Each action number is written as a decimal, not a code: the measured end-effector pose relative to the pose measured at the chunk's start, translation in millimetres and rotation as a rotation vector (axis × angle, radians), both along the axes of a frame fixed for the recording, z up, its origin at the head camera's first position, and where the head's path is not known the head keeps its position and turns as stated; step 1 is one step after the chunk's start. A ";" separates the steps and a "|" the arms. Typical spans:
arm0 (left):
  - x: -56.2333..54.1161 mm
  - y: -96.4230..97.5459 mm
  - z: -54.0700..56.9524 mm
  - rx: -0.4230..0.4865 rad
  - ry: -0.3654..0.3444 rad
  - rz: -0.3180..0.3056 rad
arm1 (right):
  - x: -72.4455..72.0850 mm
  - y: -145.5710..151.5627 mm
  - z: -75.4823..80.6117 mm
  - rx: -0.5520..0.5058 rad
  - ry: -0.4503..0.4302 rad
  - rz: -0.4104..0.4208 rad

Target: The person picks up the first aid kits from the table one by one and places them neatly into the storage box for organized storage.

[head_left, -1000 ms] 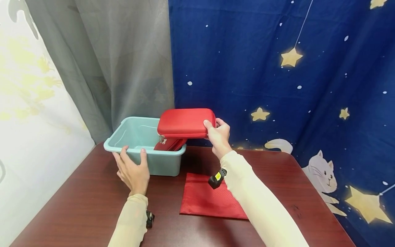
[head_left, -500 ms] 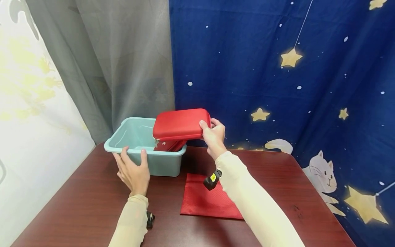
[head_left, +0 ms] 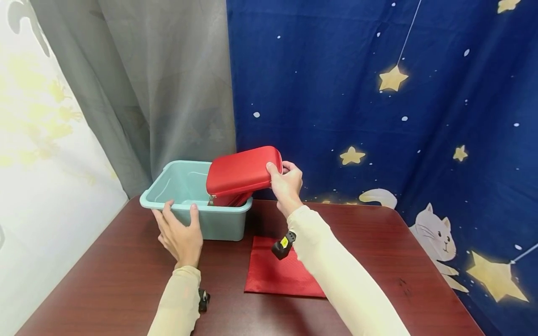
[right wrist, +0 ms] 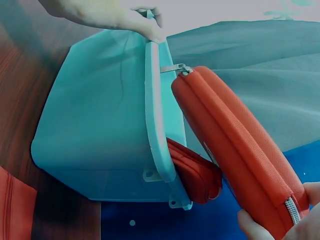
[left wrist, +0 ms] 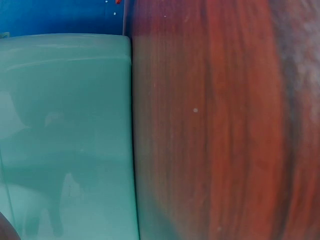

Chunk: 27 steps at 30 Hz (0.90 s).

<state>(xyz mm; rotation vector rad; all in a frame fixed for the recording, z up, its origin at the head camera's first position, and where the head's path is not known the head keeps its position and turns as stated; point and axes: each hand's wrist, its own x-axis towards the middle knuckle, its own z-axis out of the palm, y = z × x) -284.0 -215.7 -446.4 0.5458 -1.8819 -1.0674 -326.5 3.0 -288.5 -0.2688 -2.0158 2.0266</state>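
My right hand point(head_left: 287, 185) pinches a red zippered hard case point(head_left: 241, 170) at its right end, thumb on top. The case tilts down to the left over a light blue-green plastic bin point(head_left: 220, 225), its metal zipper pull hanging at the lower left corner. Beneath it, a darker red zippered case point(right wrist: 196, 172) leans in the bin and sticks out past the rim, seen best in the right wrist view. With its fingertips hooked over the bin's front rim, my left hand point(head_left: 181, 236) holds the bin. The left wrist view shows mainly the bin's side wall point(left wrist: 65, 125).
On the brown wooden table point(head_left: 113, 270) a flat red fabric pouch point(head_left: 269, 275) lies in front of the bin, partly under my right forearm. Behind the table hang a grey curtain point(head_left: 189, 84) and a blue starry curtain point(head_left: 294, 93).
My right hand has moved a little left with the red hard case, whose left end has tipped lower over the bin. The left hand stays on the rim.
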 end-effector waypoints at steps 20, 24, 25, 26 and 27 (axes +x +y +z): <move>2.4 1.2 -0.1 -0.018 0.005 0.006 | 4.7 2.8 -7.1 -0.021 0.084 0.120; 3.4 1.3 0.9 -0.011 -0.001 0.002 | 1.7 17.6 -17.0 -0.026 0.047 0.109; 4.0 1.2 1.0 -0.008 -0.003 0.001 | 1.3 20.9 -19.5 -0.027 0.036 0.111; 4.7 1.1 0.9 -0.006 -0.005 0.002 | 0.9 23.9 -21.9 -0.027 0.028 0.114; 5.3 1.1 0.8 -0.004 -0.006 0.002 | 0.5 26.7 -24.2 -0.028 0.020 0.117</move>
